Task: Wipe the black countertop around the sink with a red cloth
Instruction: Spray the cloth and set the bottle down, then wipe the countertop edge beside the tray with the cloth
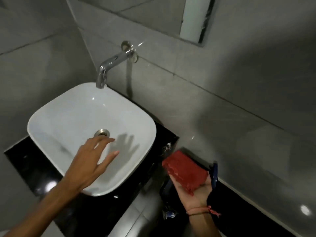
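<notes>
- Our right hand (196, 190) is palm up at approx 4 o'clock of the sink (71, 117), fingers loosely cupped under the folded red cloth (185, 170).
- Cloth lies on the palm and fingers, held above the black counter (25, 161), not touching it.
- Our left hand (92, 159) is open, fingers spread, nothing in it, hovering over the basin w/ fingertips near the drain (102, 132).
- Tap (109, 65) juts from the wall at 12 o'clock of the sink.
</notes>
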Tool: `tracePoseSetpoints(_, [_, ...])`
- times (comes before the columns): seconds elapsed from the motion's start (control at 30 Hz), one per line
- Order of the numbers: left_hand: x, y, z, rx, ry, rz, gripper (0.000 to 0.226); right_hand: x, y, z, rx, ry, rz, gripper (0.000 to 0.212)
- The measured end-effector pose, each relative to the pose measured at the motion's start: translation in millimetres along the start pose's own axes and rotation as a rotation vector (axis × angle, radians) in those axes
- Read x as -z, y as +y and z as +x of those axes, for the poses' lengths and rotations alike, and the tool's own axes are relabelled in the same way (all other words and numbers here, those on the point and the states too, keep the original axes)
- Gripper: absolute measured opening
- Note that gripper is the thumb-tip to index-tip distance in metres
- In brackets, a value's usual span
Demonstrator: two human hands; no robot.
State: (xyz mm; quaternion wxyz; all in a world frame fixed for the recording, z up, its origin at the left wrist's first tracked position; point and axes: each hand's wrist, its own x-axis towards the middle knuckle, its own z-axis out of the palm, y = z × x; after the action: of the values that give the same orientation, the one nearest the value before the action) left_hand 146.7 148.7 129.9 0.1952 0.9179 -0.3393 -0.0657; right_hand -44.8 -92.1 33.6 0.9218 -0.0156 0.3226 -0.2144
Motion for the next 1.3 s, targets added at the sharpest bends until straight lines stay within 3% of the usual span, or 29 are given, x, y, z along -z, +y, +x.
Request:
tracePoseSetpoints(0.17, [-19,-56,-42,0.023,-0.125,0.172,0.064,-28,8,62,0.417,-0.042,-0.425,0.048])
tracePoseSetpoints(0.23, [-27,-58,-42,0.010,-0.135,0.227,0.057,-35,9,100,0.663,-0.050,-0.947,0.052])
tracePoseSetpoints(0.33, [-29,-63,-37,0.009,-0.153,0.253,0.053,-32,21,144,0.904,-0.252,-1.969,0.061])
tracePoseSetpoints(0.4, [-31,-68,-38,0.009,-0.166,0.268,0.053,-26,28,156,0.914,-0.247,-2.249,0.067])
tracePoseSetpoints(0.67, [-32,-71,-34,-0.012,-0.164,0.276,0.052,-18,32,164,0.986,-0.244,-2.282,0.067])
tracePoseSetpoints(0.77, [-32,-70,-34,-0.038,-0.168,0.284,0.052,3,58,139,1.018,-0.212,-2.250,0.053])
tracePoseSetpoints(0.87, [-28,-68,-34,-0.066,-0.221,0.373,0.054,38,102,97,1.041,-0.419,-2.171,0.049])
tracePoseSetpoints(0.97, [-26,-73,-30,-0.199,-0.350,0.512,0.062,48,89,100,1.048,-0.624,-2.183,0.054])
tracePoseSetpoints(1.03, [-25,-75,-29,-0.265,-0.397,0.540,0.065,31,59,120,0.993,-0.563,-2.223,0.064])
tracePoseSetpoints(1.13, [-27,-78,-29,-0.305,-0.368,0.523,0.065,-5,17,154,1.011,-0.329,-2.246,0.074])
tracePoseSetpoints(1.3, [-29,-83,-31,-0.345,-0.259,0.495,0.063,-10,13,173,0.993,-0.266,-2.182,0.055])
